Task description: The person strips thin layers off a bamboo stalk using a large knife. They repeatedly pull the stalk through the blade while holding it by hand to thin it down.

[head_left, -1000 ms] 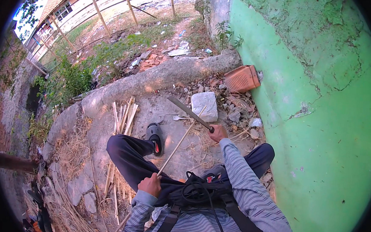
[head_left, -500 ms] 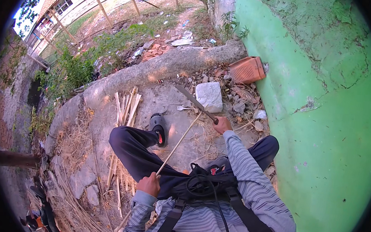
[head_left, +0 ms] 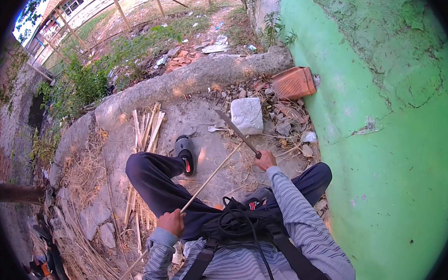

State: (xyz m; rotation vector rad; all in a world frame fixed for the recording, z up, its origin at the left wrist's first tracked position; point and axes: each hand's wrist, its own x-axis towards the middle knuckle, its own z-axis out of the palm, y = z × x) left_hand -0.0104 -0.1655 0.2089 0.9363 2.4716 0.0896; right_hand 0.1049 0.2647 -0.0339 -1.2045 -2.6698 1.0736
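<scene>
Near the middle of the frame the person sits on the ground with one leg stretched toward the centre, a dark sandal (head_left: pixel 185 153) on that foot. The left hand (head_left: pixel 171 222), at lower centre left, has its fingers closed around a long thin stick (head_left: pixel 211 176) that runs slanting from the lower left up to the middle, where its far end meets the blade. The right hand (head_left: pixel 266 160), just right of centre, grips the handle of a long knife (head_left: pixel 237 132); the blade points up and to the left, and its edge seems to touch the stick near the tip, though the contact is small and hard to make out.

Just above the blade lies a pale stone block (head_left: pixel 247 115) on the concrete ground. To its upper right an orange clay pot (head_left: pixel 294 83) lies on its side against the green wall (head_left: pixel 387 150), which fills the right of the frame. A bundle of cut sticks (head_left: pixel 147 127) lies at left of centre, beside a low concrete kerb (head_left: pixel 186 84) that crosses the upper middle. Dry grass and scraps litter the lower left. A dark strap bag (head_left: pixel 239 225) rests in the person's lap, at lower centre
</scene>
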